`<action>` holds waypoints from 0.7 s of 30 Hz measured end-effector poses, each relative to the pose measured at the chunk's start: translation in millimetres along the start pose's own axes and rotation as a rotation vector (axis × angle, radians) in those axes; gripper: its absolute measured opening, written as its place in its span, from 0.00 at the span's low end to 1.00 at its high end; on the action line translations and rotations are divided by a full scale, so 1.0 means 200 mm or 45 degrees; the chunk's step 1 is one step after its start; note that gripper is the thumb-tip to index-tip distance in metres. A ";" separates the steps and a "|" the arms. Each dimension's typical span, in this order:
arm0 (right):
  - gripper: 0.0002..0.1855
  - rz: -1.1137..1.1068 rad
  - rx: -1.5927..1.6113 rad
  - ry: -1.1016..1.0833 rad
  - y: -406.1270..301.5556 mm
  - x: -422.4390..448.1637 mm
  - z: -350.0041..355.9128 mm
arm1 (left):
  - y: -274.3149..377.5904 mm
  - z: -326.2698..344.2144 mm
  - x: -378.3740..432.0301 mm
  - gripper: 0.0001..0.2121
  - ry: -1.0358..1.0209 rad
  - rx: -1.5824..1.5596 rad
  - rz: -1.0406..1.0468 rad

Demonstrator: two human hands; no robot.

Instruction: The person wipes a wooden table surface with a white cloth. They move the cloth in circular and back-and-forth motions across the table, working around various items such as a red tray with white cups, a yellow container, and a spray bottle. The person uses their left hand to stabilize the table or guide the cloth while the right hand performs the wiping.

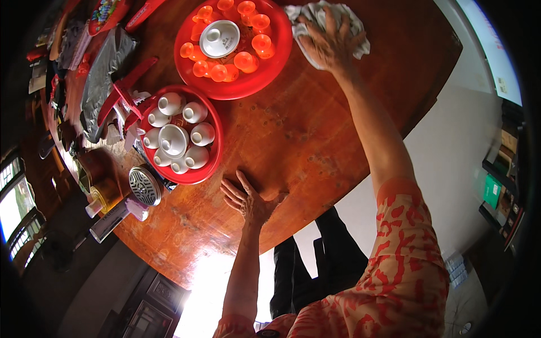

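My right hand (331,40) presses a crumpled pale cloth (312,14) against the polished wooden table (287,131), beyond the large red tray's right rim. Fingers spread, my left hand (251,200) rests on the wood near the front edge and holds nothing. Just ahead of it is a smaller red tray (217,156) with several upturned white cups (203,134) around a white lidded bowl (173,140). The larger round red tray (253,86) carries orange cups (244,61) in a ring around another white lidded bowl (219,39).
At left lie a dark plastic bag (99,80), a red plastic object with crossing arms (122,91), a round slotted metal lid (145,186), a yellow container (105,196) and a white cylinder (110,222) bearing writing. A red dish of wrapped sweets (103,17) sits further back.
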State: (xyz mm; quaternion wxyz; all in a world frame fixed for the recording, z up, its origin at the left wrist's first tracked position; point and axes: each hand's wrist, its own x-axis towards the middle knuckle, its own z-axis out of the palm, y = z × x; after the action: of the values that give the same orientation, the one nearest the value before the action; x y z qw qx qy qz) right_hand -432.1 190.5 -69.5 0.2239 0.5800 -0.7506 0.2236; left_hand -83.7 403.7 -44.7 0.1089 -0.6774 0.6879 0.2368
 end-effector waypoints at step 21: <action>0.25 0.455 -0.195 -0.371 -0.09 -0.86 -0.59 | -0.03 0.05 0.05 0.72 -0.043 -0.033 -0.043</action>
State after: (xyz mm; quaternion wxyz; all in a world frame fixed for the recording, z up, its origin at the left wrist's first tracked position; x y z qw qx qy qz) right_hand -365.8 390.3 -75.9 0.1135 0.4456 -0.8804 0.1160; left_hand -79.9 399.7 -58.6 0.1156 -0.6861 0.6714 0.2552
